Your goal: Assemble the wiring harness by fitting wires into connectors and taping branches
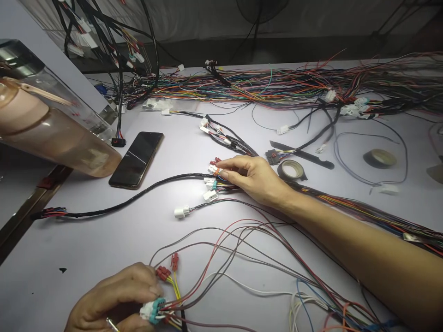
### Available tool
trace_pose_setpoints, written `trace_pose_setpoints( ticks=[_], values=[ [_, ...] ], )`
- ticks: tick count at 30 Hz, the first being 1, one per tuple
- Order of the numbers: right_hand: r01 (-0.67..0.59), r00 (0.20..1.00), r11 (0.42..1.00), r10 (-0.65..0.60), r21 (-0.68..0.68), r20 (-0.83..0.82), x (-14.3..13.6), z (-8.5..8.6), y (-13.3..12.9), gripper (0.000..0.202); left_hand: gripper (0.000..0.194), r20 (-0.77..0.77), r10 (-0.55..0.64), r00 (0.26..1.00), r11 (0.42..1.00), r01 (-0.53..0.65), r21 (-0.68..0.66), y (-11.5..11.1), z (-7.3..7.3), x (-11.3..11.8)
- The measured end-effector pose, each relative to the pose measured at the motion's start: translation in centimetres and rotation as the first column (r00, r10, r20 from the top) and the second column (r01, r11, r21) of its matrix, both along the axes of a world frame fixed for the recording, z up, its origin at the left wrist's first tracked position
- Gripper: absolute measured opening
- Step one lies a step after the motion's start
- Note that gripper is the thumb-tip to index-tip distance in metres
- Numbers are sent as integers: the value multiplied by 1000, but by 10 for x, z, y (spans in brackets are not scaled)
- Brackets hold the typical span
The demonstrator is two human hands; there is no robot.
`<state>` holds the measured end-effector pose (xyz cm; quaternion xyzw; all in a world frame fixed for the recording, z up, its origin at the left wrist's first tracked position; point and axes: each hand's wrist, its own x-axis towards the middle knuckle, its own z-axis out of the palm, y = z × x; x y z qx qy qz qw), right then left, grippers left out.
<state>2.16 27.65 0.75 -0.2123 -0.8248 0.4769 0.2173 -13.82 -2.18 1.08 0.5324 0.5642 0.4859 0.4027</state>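
Note:
At the lower left, my left hand [114, 295] is closed on a white-and-teal wire connector [152, 310]; red, brown and white wires run from it to the right. Two small red connectors [164, 273] on yellow wires show beside its fingers. In the middle of the table my right hand [259, 180] pinches a white-and-orange connector [214, 170] between thumb and fingers. Just below that lie a white-and-teal connector [210, 183] and a white connector [211, 196]. Another white plug [182, 212] rests on the table to the left.
A phone [136, 159] and two bottles [62, 129] occupy the left side. Behind runs a thick bundle of loose wires [242, 85]. To the right are a tape roll [291, 170], a black blade-like strip [304, 156] and another tape roll [380, 158].

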Motion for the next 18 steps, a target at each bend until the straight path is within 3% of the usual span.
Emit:
trace_pose_setpoints(
  ticks=[2,6,9,12,18],
  values=[
    [-16,1000,999,16,36,-19,2,1,-1,23,48,7,0,1000,1000,0,-14,0,1,-1],
    [-15,1000,966,19,257,-14,5,3,-4,22,46,17,-13,1000,1000,14,-21,0,3,2],
    [-68,998,931,69,359,9,6,3,-6,21,33,44,115,992,993,-114,-33,-1,3,12],
    [-107,994,921,108,375,17,6,3,-5,21,25,65,214,975,976,-210,-60,-3,3,17],
    [-87,996,920,88,382,16,6,1,-5,18,40,12,6,1000,999,-5,-52,-4,3,4]
  ],
)
